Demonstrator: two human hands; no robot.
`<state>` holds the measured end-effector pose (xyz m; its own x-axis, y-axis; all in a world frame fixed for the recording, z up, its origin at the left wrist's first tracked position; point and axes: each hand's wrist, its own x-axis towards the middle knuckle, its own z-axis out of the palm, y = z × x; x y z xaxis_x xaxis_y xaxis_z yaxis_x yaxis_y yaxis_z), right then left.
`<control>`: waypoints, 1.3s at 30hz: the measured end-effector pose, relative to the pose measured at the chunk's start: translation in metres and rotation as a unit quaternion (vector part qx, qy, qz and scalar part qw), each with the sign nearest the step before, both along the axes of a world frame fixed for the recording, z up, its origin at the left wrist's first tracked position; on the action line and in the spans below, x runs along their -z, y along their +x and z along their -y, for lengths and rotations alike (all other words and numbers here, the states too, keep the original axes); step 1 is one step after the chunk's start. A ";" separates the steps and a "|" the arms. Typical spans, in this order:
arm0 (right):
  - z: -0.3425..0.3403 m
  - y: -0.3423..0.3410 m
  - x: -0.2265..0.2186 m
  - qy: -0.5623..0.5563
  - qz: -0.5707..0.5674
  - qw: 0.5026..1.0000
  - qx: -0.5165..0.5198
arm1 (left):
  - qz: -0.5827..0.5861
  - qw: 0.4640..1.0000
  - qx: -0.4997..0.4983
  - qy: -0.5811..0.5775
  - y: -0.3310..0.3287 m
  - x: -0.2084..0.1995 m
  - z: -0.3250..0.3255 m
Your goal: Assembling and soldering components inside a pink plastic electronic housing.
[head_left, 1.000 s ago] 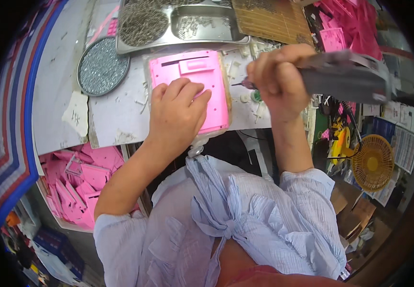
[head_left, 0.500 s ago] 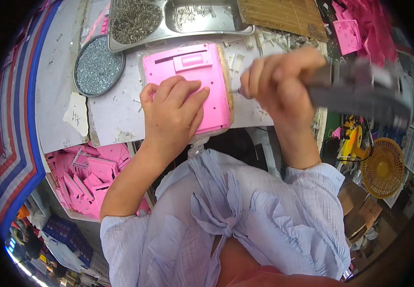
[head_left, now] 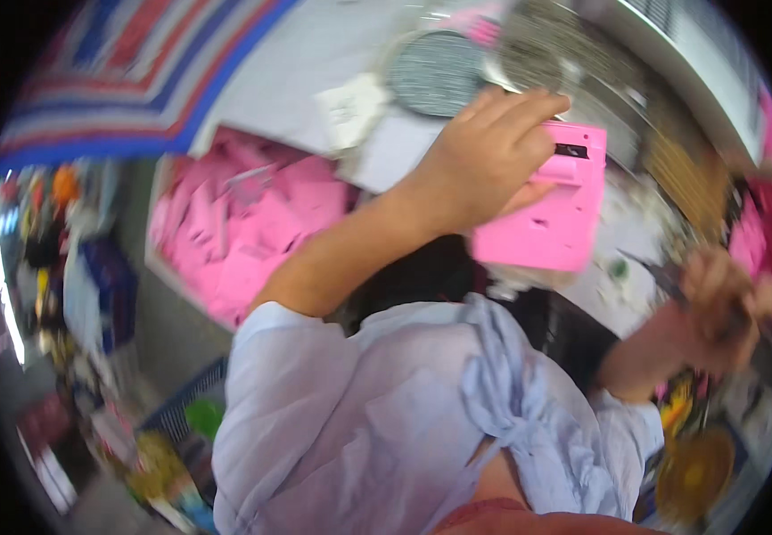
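Observation:
My left hand (head_left: 493, 156) grips a pink plastic panel (head_left: 537, 236) by its upper left side, fingers over the top edge and thumb across the face. The panel has a dark slot, a raised bar and small holes; its near edge lies close to my body. Off to the right, my right hand (head_left: 720, 308) is closed round a dark tool (head_left: 662, 275), apart from the panel. Motion smears this hand and the tool, which looks like a power screwdriver with its narrow end pointing left.
A box (head_left: 156, 234) of pink plastic parts stands at the left. Beyond my left hand are a round dish (head_left: 435, 71) of small metal pieces and a blurred metal tray (head_left: 613, 85). Cardboard (head_left: 685, 183) lies at the far right, and a yellow fan (head_left: 693, 477) stands lower right.
The whole view has swung leftward. My left hand has gone from lying flat on the panel to gripping its upper edge. My right hand and the tool have moved away from the panel.

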<state>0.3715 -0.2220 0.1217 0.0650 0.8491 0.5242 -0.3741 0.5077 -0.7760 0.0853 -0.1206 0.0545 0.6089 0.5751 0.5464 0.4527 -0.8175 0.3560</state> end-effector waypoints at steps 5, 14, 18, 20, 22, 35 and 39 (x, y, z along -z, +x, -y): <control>0.005 0.017 0.001 0.019 0.036 0.998 -0.048 | 0.324 0.837 -0.351 -0.268 -0.200 0.110 0.083; -0.046 -0.036 0.011 -0.013 -0.017 0.995 -0.093 | 0.290 0.340 -0.853 -0.269 -0.556 0.247 0.226; -0.038 -0.021 0.011 -0.024 0.020 0.999 -0.012 | -0.013 0.519 -0.849 -0.098 -0.410 0.175 0.109; -0.033 -0.007 0.013 -0.050 0.036 0.998 0.032 | 0.014 0.735 -0.668 0.116 -0.337 0.119 0.061; -0.031 -0.001 0.009 -0.095 0.046 0.991 0.086 | 0.129 0.857 -0.480 0.134 -0.265 0.063 -0.010; -0.038 0.015 -0.003 -0.172 0.125 0.946 0.244 | -0.217 0.869 -0.323 0.305 -0.023 0.080 -0.484; -0.031 0.026 0.001 -0.175 0.113 0.944 0.254 | -0.285 0.875 -0.260 0.292 -0.045 0.053 -0.499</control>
<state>0.3973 -0.1910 0.1210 0.4305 0.8625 0.2661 0.0445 0.2742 -0.9606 0.0401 0.3780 0.0014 0.6168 0.5803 0.5318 0.7858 -0.4151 -0.4585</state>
